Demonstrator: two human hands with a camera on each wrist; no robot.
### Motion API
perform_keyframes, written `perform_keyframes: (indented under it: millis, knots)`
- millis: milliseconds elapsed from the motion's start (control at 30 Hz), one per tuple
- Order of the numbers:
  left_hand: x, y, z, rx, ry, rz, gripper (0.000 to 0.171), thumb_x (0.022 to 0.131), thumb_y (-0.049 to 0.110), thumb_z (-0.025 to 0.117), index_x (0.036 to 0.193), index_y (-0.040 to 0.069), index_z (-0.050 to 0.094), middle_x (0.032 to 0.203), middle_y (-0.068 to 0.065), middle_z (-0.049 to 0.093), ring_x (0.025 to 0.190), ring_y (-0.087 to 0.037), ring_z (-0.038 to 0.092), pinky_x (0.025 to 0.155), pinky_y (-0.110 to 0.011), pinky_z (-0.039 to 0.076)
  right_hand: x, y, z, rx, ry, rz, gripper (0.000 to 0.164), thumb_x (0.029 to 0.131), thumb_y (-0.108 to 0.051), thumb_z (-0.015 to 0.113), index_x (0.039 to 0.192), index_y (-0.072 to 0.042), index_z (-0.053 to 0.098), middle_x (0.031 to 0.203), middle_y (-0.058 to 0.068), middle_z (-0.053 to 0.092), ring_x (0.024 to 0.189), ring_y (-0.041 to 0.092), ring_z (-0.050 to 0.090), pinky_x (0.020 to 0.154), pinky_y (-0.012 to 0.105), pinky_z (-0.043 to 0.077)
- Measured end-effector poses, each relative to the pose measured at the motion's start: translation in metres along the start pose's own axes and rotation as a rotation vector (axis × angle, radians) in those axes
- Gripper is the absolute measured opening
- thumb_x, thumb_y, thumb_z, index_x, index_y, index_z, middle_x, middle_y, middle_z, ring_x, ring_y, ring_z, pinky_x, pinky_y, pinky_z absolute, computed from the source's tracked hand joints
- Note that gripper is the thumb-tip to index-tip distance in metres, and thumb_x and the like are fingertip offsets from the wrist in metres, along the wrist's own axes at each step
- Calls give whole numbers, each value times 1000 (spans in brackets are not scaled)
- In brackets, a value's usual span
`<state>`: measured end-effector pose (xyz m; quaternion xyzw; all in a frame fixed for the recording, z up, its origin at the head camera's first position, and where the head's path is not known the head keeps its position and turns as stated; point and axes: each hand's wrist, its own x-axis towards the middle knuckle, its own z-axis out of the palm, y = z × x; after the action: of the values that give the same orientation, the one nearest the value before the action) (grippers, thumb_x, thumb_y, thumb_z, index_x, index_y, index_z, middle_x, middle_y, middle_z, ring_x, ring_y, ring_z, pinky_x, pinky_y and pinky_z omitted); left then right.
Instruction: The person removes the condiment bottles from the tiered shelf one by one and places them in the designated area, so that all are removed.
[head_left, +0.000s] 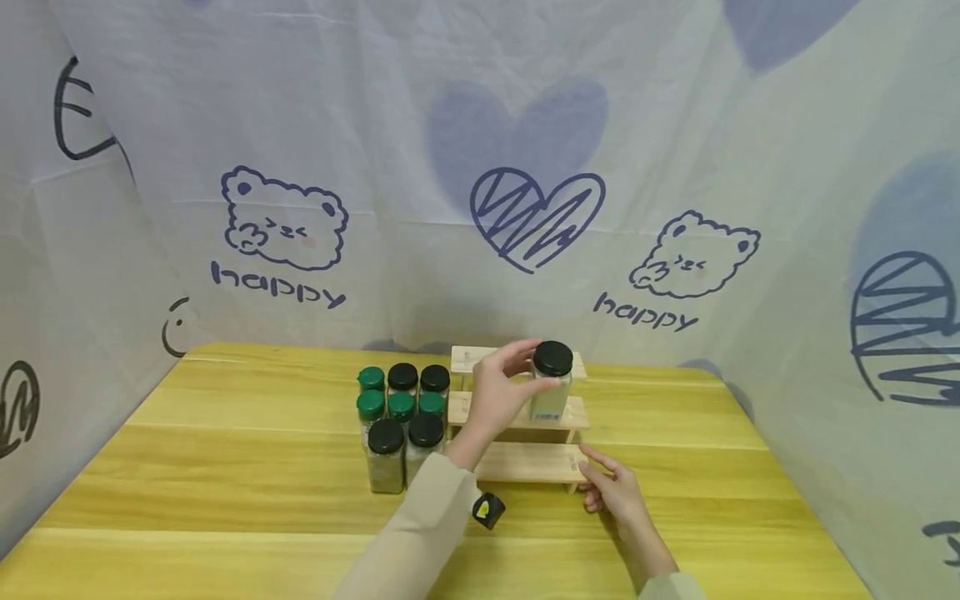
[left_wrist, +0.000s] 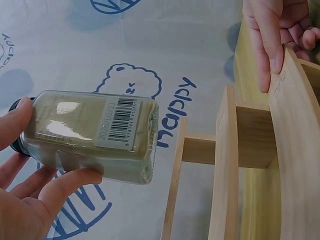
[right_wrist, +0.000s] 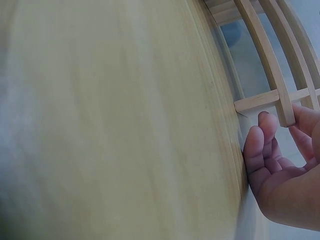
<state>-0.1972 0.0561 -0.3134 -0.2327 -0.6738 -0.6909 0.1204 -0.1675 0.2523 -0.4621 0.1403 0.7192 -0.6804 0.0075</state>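
Note:
My left hand (head_left: 498, 389) grips a glass spice jar (left_wrist: 90, 135) with a black lid and a barcode label. The jar is upright above the middle tier of a stepped wooden rack (head_left: 525, 463), apart from the boards in the left wrist view. At the rack's right end, my right hand (head_left: 617, 492) holds the end of the lowest board between thumb and fingers; the right wrist view shows this hand (right_wrist: 285, 165) at the board's end, beside its leg. Part of the upper tiers is hidden behind the left hand and jar.
Left of the rack stand several spice jars in rows, some with green lids (head_left: 370, 405), others with black lids (head_left: 386, 436). A small black object with a yellow mark (head_left: 488, 510) lies before the rack on the wooden table (head_left: 247, 467). A printed cloth (head_left: 405, 275) hangs behind.

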Motion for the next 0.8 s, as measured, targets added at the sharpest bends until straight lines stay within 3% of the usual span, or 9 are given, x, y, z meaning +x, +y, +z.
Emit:
perform_keyframes:
  millis: [167, 467, 800]
  knots:
    - [-10, 8, -5, 27, -9, 15, 45, 70, -5, 72, 112, -8, 57, 109, -21, 58, 95, -33, 58, 82, -42, 47, 1, 0, 0, 5, 3, 11, 39, 87, -7, 56, 125, 1, 50, 59, 8, 59, 38, 7, 46, 40, 20, 43]
    - [-20, -16, -17, 29, 3, -42, 48, 69, 7, 76, 114, 4, 61, 110, -10, 61, 95, -22, 59, 81, -40, 47, 1, 0, 0, -5, 0, 6, 39, 87, -8, 56, 125, 0, 50, 59, 8, 59, 38, 8, 46, 40, 20, 43]
    - [-36, -7, -34, 17, 13, -71, 51, 66, 2, 77, 114, 6, 61, 111, -8, 61, 97, -20, 59, 74, -34, 51, 2, 1, 0, 12, -5, 11, 40, 87, -7, 57, 125, 0, 49, 59, 8, 58, 38, 8, 46, 40, 20, 43]
